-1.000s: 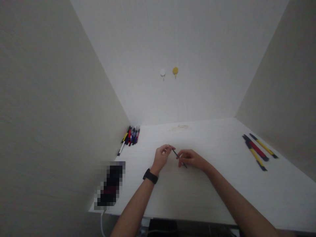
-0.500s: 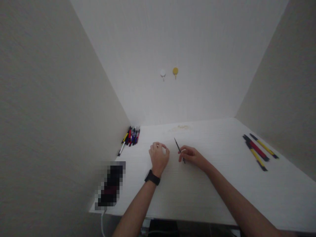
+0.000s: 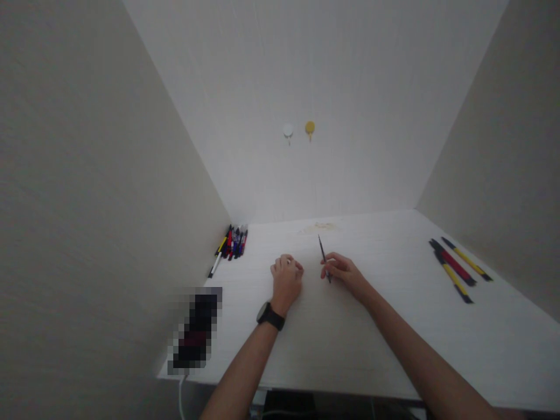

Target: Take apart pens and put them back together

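Note:
My right hand (image 3: 343,273) pinches a thin dark pen (image 3: 322,248) near its lower end. The pen tilts, its narrow tip pointing up and away from me, toward the back wall. To its left is my left hand (image 3: 286,281), wearing a black wristwatch (image 3: 270,316). Its fingers are curled in toward the thumb, low over the white table (image 3: 332,344). Whatever those fingers may hold is too small or hidden to make out. The two hands are apart.
Several pens and markers (image 3: 236,242) lie bunched at the back left, a white marker (image 3: 215,265) beside them. Yellow and red markers (image 3: 457,265) lie at the right. A blurred dark object (image 3: 196,329) with a white cable is near left. Walls enclose three sides.
The pen has swung more upright and its tip has moved right. My left hand has shifted slightly right, its fingers curling closer together. My right hand has moved a little.

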{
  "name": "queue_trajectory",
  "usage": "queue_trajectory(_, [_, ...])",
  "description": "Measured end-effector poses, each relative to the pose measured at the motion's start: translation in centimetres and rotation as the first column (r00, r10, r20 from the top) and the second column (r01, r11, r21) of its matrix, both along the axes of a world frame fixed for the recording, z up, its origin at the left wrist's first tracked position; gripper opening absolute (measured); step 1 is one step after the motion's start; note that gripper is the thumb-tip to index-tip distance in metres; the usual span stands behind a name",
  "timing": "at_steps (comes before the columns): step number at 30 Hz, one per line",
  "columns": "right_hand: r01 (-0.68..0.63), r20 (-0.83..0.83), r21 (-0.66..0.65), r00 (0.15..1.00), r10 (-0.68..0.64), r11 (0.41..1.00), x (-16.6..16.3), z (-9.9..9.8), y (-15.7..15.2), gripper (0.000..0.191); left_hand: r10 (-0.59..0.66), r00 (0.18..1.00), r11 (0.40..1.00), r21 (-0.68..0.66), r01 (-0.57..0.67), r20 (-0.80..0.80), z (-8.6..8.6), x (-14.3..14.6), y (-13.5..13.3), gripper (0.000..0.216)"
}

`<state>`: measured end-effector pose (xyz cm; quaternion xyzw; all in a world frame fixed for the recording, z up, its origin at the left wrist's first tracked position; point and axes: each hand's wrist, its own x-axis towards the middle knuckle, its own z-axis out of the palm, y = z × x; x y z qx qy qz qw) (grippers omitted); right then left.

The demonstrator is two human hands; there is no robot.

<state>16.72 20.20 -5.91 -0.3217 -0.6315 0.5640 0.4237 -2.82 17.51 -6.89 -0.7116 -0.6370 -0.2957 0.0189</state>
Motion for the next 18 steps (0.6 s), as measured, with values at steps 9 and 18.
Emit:
queue_trajectory(9, [0.020, 0.007, -0.019, 1.000, -0.020, 1.000, -0.1, -0.7, 0.4, 0.033, -0.125, 0.960, 0.986, 0.142, 0.091, 0.250, 0.2, -0.1, 0.5, 0.008])
queue_trajectory(18, [-0.025, -0.002, -0.033, 1.000, 0.025, 0.999, -0.1, -1.2, 0.7, 0.035, -0.196, 0.876, 0.966, 0.242, 0.094, 0.441, 0.5, -0.2, 0.5, 0.015])
